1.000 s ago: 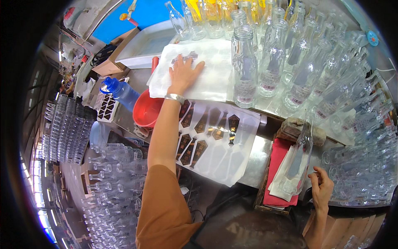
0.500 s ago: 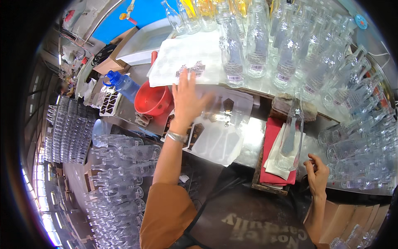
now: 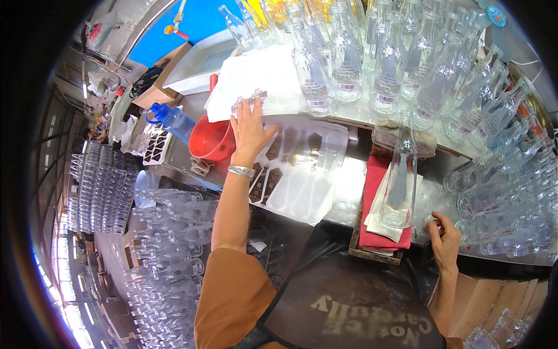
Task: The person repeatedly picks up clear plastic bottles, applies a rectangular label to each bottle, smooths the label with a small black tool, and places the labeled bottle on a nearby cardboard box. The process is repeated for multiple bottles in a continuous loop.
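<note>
Left hand [image 3: 251, 134]: fingers extended, slightly parted, thumb spread wide; fingertips at near edge of white paper stack [image 3: 261, 70], beside dark printed patch [image 3: 259, 93]; contact cannot be told. Palm over far left corner of decal sheet [image 3: 308, 195], which bears dark tapered decals. Right hand [image 3: 445, 239]: fingers half curled, thumb near index; cannot tell if holding anything; near right edge of wooden tray [image 3: 375, 256]. In tray: red cloth [image 3: 370, 189], white cloth, clear glass bottle [image 3: 400, 189] lying on top, neck on padded block [image 3: 427, 144] at far end. Red bowl [image 3: 203, 139] beside sheet's left edge.
</note>
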The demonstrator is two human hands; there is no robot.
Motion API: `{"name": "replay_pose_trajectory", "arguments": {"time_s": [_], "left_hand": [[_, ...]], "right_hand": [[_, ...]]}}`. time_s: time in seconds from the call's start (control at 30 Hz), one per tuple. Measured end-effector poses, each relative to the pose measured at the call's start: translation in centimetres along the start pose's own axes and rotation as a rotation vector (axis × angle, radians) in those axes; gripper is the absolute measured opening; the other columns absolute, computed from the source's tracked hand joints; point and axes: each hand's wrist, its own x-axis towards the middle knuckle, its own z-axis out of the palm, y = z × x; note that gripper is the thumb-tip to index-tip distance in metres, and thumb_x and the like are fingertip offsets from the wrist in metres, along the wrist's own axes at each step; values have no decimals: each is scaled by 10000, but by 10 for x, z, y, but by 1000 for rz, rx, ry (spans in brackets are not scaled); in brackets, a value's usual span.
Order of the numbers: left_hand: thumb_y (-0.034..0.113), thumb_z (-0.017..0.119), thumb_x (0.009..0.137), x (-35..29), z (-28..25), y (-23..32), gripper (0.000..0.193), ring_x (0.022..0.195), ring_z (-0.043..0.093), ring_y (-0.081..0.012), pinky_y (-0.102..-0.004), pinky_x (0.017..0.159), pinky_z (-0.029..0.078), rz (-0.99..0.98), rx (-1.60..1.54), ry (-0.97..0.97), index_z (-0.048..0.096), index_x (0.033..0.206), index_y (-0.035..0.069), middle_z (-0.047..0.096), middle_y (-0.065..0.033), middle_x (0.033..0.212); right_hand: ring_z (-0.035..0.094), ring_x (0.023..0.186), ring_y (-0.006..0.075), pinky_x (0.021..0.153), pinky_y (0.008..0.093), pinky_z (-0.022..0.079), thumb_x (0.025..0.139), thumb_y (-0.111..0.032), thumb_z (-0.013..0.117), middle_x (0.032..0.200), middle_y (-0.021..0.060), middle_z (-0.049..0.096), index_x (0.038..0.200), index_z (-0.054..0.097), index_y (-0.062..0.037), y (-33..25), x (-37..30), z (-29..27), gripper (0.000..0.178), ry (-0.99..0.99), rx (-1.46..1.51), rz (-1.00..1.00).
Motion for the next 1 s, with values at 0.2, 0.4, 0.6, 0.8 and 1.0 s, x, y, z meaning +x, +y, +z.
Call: {"name": "replay_pose_trajectory", "arguments": {"time_s": [0.2,0.4,0.6,0.8,1.0], "left_hand": [[426,780,780,2,-9,3,837,1435,300,-493,-650,1151,196,22,-7,-74,445,1506,180,324,-383,1509],[343,768,806,0,-11,8,724,1435,316,-472,-631,1160,201,45,-10,-8,509,1459,169,341,-341,1521],[99,696,858,5,18,-11,288,1257,578,-210,-473,1114,350,241,-22,359,683,1146,99,669,-61,1269],[91,683,920,-38,-9,10,91,888,697,-172,-312,778,530,129,-547,297,723,970,25,746,-72,966],[186,639,997,-96,-3,92,302,893,651,-91,-251,837,536,-289,-1405,-343,682,1194,-38,717,-55,1042]], "right_hand": [[550,534,154,527,300,438,899,-131,689,775,128,688,1112,689,3,6,-2,5,253,4,12,-6],[573,539,157,535,299,453,898,-129,692,773,124,686,1108,688,4,0,-2,8,249,-5,15,-43],[566,544,136,534,281,447,894,-106,694,775,106,679,1116,688,3,-3,-5,-2,248,-20,23,-35],[549,540,126,548,278,452,853,-114,741,789,69,677,1216,659,-25,-31,-17,-4,383,-103,197,12],[654,654,299,580,393,514,810,-215,774,825,93,651,1179,623,-34,-62,-12,17,438,-78,-109,-269]]}}
